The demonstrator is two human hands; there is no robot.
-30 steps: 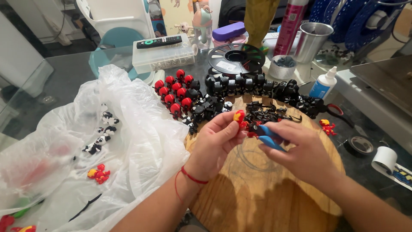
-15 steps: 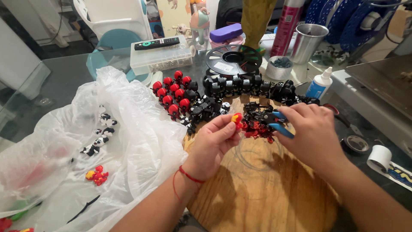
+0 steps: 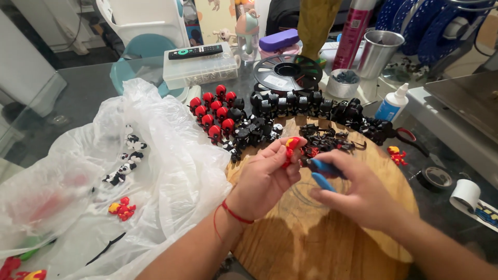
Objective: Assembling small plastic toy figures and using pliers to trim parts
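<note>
Here, I am pinching the red figure (image 3: pixel 290 150) in the left hand (image 3: pixel 264 179), right hand (image 3: pixel 363 194) clenching blue pliers (image 3: pixel 322 173); nipping gently is safest.

The round board (image 3: pixel 332 233) is smooth, grained wood. Left of the board lies a thin, glossy, crinkled plastic bag (image 3: pixel 129 181). Behind the board stands a shiny metal cup (image 3: pixel 380 52).

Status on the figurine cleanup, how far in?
Done, apparently: rows of red figures and black figures stand behind the wooden board. In hand: left hand holds a red-yellow figure; right hand works it with blue-handled pliers. Left, likely: loose figures on the plastic bag.
</note>
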